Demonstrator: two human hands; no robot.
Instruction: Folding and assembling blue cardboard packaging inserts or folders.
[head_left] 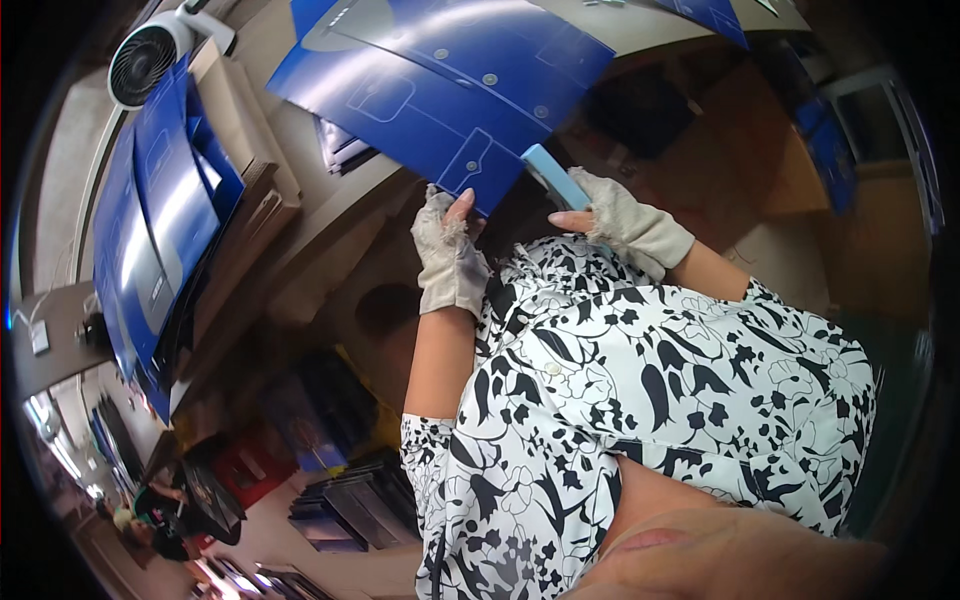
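left hand (450, 255) pinches blue card sheet (450, 75); right hand (625, 225) holds light-blue scraper (553, 177).

Blue sheet (450, 90) overhead — stacked sheets (165, 220) leftward

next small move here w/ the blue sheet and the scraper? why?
Probably draw the light-blue scraper in the right hand along the near edge of the blue printed sheet. The scraper's tip already sits at that edge, and the left hand pinches the sheet's lower corner with its thumb, steadying it. Whether the scraper actually touches the sheet can't be told.
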